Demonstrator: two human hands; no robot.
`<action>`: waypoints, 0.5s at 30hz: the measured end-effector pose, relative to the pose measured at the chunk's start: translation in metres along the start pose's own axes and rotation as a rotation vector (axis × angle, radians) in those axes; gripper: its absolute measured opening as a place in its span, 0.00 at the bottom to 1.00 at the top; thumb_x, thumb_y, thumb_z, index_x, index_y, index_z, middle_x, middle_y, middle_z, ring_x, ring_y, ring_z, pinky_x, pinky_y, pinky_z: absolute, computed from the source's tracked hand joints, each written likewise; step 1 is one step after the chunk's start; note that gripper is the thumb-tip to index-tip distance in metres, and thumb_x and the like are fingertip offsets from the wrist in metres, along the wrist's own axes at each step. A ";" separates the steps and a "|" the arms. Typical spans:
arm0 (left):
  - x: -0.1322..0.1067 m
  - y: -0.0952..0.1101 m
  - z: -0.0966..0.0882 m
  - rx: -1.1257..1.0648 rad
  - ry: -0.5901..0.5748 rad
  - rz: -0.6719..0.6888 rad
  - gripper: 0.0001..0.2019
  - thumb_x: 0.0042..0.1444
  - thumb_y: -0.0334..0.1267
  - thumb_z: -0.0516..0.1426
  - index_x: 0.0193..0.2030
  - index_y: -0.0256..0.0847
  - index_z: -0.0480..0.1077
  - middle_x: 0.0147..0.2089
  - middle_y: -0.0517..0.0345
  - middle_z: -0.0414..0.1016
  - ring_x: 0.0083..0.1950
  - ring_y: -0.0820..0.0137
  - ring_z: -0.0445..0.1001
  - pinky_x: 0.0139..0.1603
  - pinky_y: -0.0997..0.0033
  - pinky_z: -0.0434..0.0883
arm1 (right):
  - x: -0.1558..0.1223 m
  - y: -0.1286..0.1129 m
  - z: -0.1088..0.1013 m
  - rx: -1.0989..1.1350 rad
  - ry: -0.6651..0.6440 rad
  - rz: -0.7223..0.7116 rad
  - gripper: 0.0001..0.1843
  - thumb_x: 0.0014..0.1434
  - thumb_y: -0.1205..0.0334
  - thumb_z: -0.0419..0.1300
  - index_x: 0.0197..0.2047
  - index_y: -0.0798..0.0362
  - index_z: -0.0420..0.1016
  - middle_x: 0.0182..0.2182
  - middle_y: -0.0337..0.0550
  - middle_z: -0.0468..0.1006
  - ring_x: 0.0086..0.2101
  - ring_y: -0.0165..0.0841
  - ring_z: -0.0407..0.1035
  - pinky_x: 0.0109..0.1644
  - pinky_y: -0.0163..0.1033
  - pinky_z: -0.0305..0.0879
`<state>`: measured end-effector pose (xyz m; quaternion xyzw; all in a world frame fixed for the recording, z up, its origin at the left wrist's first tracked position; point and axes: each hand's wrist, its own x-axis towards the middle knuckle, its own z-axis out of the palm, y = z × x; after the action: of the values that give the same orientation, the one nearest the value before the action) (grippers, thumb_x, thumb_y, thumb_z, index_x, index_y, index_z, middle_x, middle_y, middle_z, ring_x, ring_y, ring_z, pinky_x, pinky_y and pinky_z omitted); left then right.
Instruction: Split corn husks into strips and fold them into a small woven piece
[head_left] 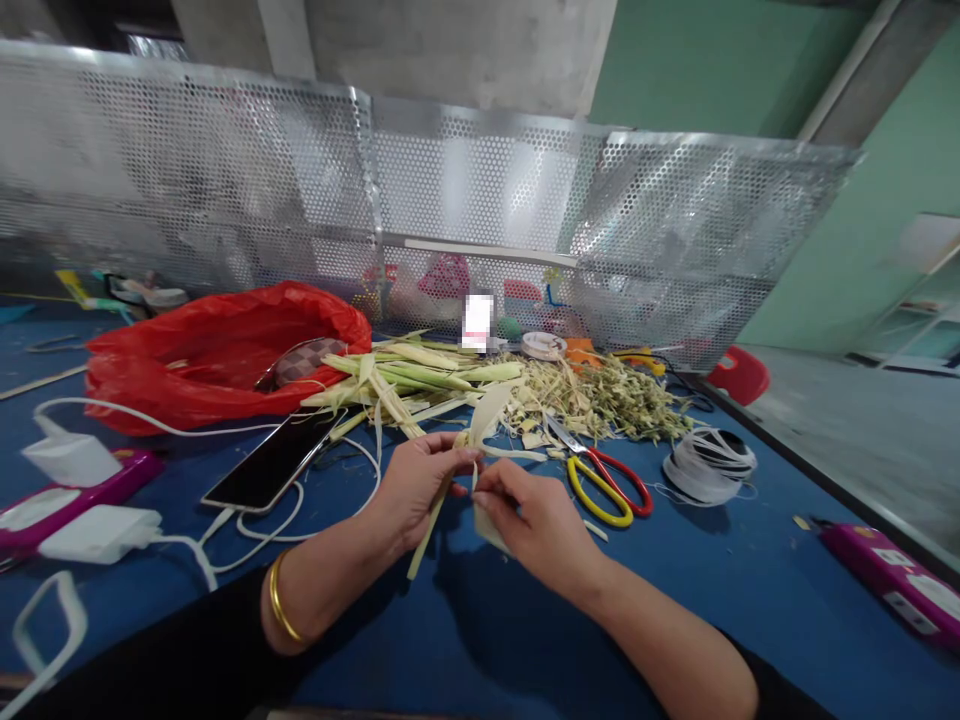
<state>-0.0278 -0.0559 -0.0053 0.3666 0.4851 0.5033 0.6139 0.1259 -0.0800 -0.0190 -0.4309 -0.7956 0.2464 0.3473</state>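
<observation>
My left hand (424, 487) pinches a bundle of pale green husk-like plant strips (491, 412), whose broad ends fan out above the fingers. One narrow strip hangs below this hand toward the table. Close beside it, my right hand (529, 510) has thumb and forefinger closed on a pale strip of the same bundle, and part of that strip shows under the fingers. Behind the hands lies a pile of long green-white leaf strips (420, 372). Scissors (607, 480) with one red and one yellow handle lie to the right of my right hand.
A red plastic bag (180, 350) stands open at the left, near a phone (274, 465) with a white cable. Dried plant bits (615, 395) are heaped behind the scissors. A spool of white cord (709, 468) and purple power strips (896, 575) flank the work. A perforated metal screen (480, 180) rises behind.
</observation>
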 end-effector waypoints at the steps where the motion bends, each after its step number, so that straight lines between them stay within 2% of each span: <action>1: 0.000 0.000 0.000 -0.007 -0.006 -0.006 0.12 0.38 0.33 0.66 0.31 0.34 0.73 0.31 0.54 0.77 0.30 0.72 0.74 0.19 0.81 0.63 | 0.000 0.001 0.000 0.017 0.014 0.015 0.06 0.62 0.61 0.51 0.36 0.50 0.68 0.24 0.35 0.75 0.23 0.28 0.68 0.30 0.31 0.59; 4: -0.002 0.003 0.001 0.002 -0.036 -0.025 0.11 0.38 0.32 0.66 0.32 0.34 0.74 0.30 0.54 0.76 0.29 0.73 0.74 0.18 0.82 0.61 | 0.006 0.008 -0.003 -0.087 0.213 0.072 0.05 0.60 0.61 0.55 0.38 0.50 0.70 0.29 0.39 0.75 0.28 0.30 0.69 0.32 0.33 0.61; 6: -0.003 0.005 0.001 0.008 -0.062 -0.037 0.11 0.39 0.32 0.66 0.33 0.34 0.75 0.29 0.55 0.76 0.28 0.74 0.73 0.18 0.82 0.61 | 0.011 0.015 -0.006 -0.233 0.301 0.046 0.06 0.55 0.62 0.60 0.38 0.51 0.72 0.34 0.42 0.74 0.33 0.34 0.69 0.36 0.35 0.61; 10: -0.003 0.007 0.000 0.012 -0.101 -0.046 0.09 0.40 0.32 0.66 0.31 0.34 0.76 0.28 0.56 0.75 0.25 0.77 0.69 0.18 0.82 0.61 | 0.014 0.020 -0.009 -0.372 0.271 -0.053 0.02 0.56 0.65 0.58 0.32 0.52 0.71 0.35 0.44 0.73 0.37 0.36 0.68 0.40 0.37 0.60; 15: 0.002 0.010 -0.003 -0.018 -0.062 -0.036 0.10 0.38 0.32 0.67 0.30 0.35 0.75 0.29 0.58 0.75 0.26 0.77 0.70 0.18 0.83 0.60 | 0.012 0.007 -0.019 -0.362 0.225 -0.006 0.05 0.62 0.63 0.51 0.34 0.51 0.66 0.23 0.37 0.73 0.25 0.32 0.65 0.35 0.36 0.56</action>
<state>-0.0332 -0.0522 0.0033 0.3678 0.4680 0.4847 0.6409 0.1395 -0.0640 -0.0078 -0.5087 -0.7844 0.0485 0.3516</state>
